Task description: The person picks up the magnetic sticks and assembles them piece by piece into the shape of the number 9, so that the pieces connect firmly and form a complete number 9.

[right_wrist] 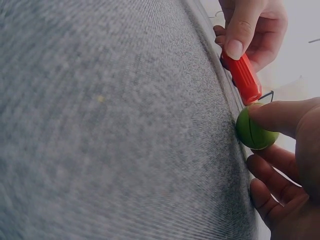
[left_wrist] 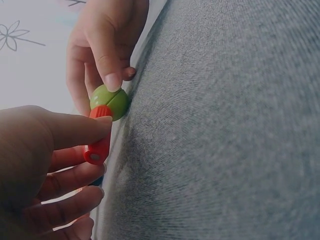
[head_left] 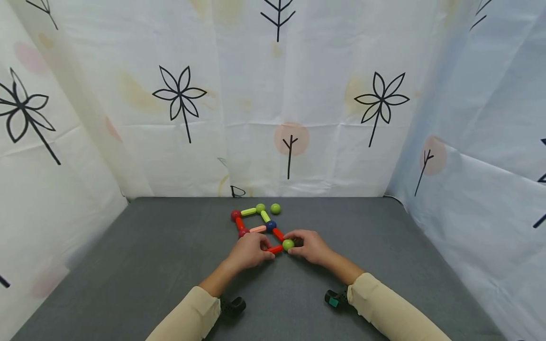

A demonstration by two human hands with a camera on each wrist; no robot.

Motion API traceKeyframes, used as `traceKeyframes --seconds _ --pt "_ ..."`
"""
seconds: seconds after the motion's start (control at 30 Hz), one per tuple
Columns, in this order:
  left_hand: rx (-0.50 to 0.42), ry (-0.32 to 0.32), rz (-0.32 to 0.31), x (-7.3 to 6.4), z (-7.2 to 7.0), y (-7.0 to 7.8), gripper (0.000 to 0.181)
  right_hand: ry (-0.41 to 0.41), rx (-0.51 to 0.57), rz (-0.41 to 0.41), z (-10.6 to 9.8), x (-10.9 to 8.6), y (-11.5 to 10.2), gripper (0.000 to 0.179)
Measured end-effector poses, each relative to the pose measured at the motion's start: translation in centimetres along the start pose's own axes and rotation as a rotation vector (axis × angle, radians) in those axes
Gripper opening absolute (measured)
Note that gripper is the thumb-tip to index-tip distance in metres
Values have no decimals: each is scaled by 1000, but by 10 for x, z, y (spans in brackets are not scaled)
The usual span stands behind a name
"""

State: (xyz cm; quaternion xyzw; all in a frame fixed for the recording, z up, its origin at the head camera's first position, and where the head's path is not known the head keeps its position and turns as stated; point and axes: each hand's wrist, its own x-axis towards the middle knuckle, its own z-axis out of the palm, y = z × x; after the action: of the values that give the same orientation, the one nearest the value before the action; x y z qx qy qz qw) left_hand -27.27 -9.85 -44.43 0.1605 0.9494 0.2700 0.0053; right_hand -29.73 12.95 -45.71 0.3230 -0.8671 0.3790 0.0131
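Note:
My left hand [head_left: 249,250] pinches a red rod [left_wrist: 100,150] between thumb and fingers. One end of this rod meets a green ball [head_left: 288,244], which my right hand [head_left: 312,247] grips with the thumb on its near side. In the right wrist view the ball [right_wrist: 256,131] is right at the rod's tip, low over the grey cloth. A second red rod [head_left: 278,234] runs from near that ball to a dark blue ball [head_left: 271,226]. A pale orange rod [head_left: 258,228] links the blue ball to a dark red ball [head_left: 244,232], partly hidden by my left hand.
Behind, another red rod [head_left: 240,224], a red ball [head_left: 236,215], two yellow-green rods [head_left: 249,211] and a green ball [head_left: 260,208] close a four-sided outline. A separate green ball [head_left: 275,208] lies beside it. Printed white curtains [head_left: 324,161] border the grey table [head_left: 170,237].

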Motion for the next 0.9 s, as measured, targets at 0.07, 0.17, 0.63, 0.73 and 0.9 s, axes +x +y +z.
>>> traceKeyframes --seconds 0.07,0.17,0.63,0.73,0.9 --pt "-6 -6 -5 0 1 0 18 -3 3 4 0 0 -1 34" --pt "-10 -9 -9 0 1 0 18 -12 20 12 0 0 -1 34" --pt "-10 -20 -3 -1 1 0 19 -16 27 2 0 -1 -3 34" --pt "-13 -14 7 -1 2 -1 18 -16 21 -7 0 -1 -3 34" --pt "-21 -15 7 0 3 -2 18 -18 16 -8 -1 0 -3 34"
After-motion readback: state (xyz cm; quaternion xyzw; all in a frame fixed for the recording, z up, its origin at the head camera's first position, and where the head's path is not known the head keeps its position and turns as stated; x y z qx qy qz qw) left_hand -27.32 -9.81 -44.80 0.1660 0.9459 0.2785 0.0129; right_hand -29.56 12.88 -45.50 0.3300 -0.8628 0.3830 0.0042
